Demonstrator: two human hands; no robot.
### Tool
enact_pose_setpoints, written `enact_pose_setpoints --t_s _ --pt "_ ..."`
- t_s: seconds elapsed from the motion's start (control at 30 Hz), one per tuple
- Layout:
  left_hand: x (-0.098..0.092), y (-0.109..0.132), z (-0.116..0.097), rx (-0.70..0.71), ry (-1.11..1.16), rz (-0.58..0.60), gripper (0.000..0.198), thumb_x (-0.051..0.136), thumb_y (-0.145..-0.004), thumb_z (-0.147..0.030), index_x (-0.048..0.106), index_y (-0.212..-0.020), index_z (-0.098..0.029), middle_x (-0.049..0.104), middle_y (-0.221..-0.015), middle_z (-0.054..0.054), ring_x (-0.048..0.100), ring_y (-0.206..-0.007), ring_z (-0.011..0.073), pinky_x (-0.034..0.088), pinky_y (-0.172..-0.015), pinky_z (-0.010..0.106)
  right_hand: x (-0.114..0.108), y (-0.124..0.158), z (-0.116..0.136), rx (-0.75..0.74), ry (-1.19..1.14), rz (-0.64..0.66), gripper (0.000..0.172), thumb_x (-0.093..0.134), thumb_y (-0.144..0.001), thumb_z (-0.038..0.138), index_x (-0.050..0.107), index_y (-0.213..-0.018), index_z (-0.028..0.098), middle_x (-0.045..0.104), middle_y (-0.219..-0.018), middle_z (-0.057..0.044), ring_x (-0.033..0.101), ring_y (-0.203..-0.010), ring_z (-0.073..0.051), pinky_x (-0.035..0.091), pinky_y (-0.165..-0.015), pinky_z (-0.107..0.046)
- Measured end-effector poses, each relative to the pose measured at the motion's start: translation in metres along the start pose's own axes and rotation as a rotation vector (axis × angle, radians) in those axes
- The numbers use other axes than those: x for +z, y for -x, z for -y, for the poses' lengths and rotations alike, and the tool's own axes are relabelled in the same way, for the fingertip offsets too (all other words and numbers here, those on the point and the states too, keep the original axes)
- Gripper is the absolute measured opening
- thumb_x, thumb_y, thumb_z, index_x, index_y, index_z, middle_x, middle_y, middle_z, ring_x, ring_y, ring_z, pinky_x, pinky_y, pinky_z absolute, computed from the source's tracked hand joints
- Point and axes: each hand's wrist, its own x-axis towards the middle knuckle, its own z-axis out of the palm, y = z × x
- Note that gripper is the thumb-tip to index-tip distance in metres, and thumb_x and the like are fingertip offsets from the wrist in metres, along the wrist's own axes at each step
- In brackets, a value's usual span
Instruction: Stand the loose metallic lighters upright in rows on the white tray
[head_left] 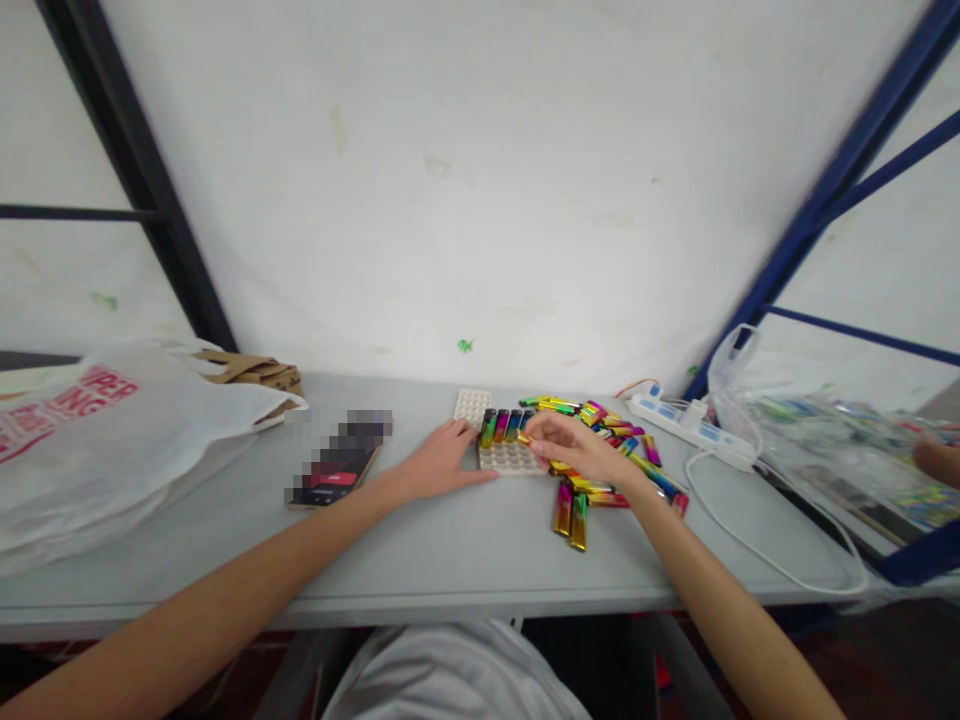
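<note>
A pale tray with rows of round holes (510, 460) lies on the table before me. Several shiny multicoloured lighters (501, 427) stand upright in its back row. My left hand (446, 460) rests at the tray's left side, thumb and fingers spread and touching its edge. Over the tray's right side, my right hand (566, 445) is closed in a pinch on a gold-coloured lighter (524, 437), mostly hidden by the fingers. A loose pile of metallic lighters (592, 488) spreads beside and beyond my right hand.
Behind the tray lies another pale holed tray (472, 404). A phone (337, 480), partly blurred, and a white plastic bag (127, 440) are on the left. To the right are a power strip (690, 430) with a white cable and, past the blue frame, another person's hand (937, 460).
</note>
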Motion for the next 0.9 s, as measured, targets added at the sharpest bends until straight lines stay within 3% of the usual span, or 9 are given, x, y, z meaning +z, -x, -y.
enact_pose_setpoints --t_s 0.2,0.37,0.57,0.7,0.8,0.9 --pt "-0.001 0.0 0.001 0.009 -0.006 0.008 0.059 0.065 -0.086 -0.068 0.061 -0.118 -0.018 0.063 -0.118 0.013 0.058 -0.114 0.032 0.048 -0.101 0.045 -0.018 -0.029 0.009 0.014 -0.001 -0.181 0.04 0.072 -0.086 0.054 0.064 -0.106 0.021 0.059 -0.077 0.002 0.05 -0.064 -0.012 0.04 -0.057 -0.024" --pt "-0.002 0.0 0.0 0.017 -0.018 -0.003 0.058 0.064 -0.087 -0.068 0.06 -0.118 -0.019 0.062 -0.119 0.012 0.058 -0.115 0.0313 0.047 -0.101 0.043 -0.008 -0.044 -0.01 0.049 -0.15 -0.301 0.044 0.082 -0.074 0.055 0.064 -0.09 0.019 0.055 -0.063 0.005 0.042 -0.052 -0.009 0.033 -0.049 -0.023" --pt "-0.001 -0.001 0.001 0.027 0.0 -0.008 0.06 0.062 -0.086 -0.071 0.062 -0.116 -0.019 0.063 -0.116 0.013 0.058 -0.112 0.0317 0.047 -0.099 0.044 0.004 -0.038 -0.025 0.046 -0.299 -0.319 0.051 0.064 -0.086 0.067 0.066 -0.083 0.017 0.062 -0.075 -0.002 0.057 -0.068 -0.014 0.048 -0.068 -0.028" --pt "0.0 -0.001 0.002 0.038 0.017 -0.029 0.06 0.061 -0.086 -0.072 0.063 -0.114 -0.019 0.064 -0.113 0.012 0.059 -0.11 0.0322 0.048 -0.097 0.044 0.008 -0.034 -0.017 0.038 -0.371 -0.237 0.046 0.062 -0.089 0.064 0.063 -0.097 0.019 0.062 -0.079 -0.002 0.059 -0.073 -0.016 0.05 -0.071 -0.029" --pt "0.0 0.0 0.003 0.041 0.021 -0.029 0.06 0.061 -0.086 -0.072 0.063 -0.114 -0.019 0.063 -0.114 0.012 0.059 -0.111 0.0315 0.047 -0.098 0.043 0.014 -0.036 -0.016 0.065 -0.439 -0.238 0.044 0.064 -0.089 0.063 0.058 -0.104 0.022 0.045 -0.066 0.006 0.042 -0.053 -0.01 0.038 -0.052 -0.023" --pt "0.0 -0.001 0.003 0.027 0.015 -0.018 0.061 0.061 -0.086 -0.073 0.063 -0.113 -0.018 0.063 -0.115 0.013 0.059 -0.11 0.0316 0.047 -0.098 0.044 0.022 -0.039 -0.021 0.15 -0.497 -0.32 0.049 0.058 -0.088 0.07 0.052 -0.081 0.022 0.028 -0.06 0.009 0.02 -0.046 -0.007 0.018 -0.044 -0.021"
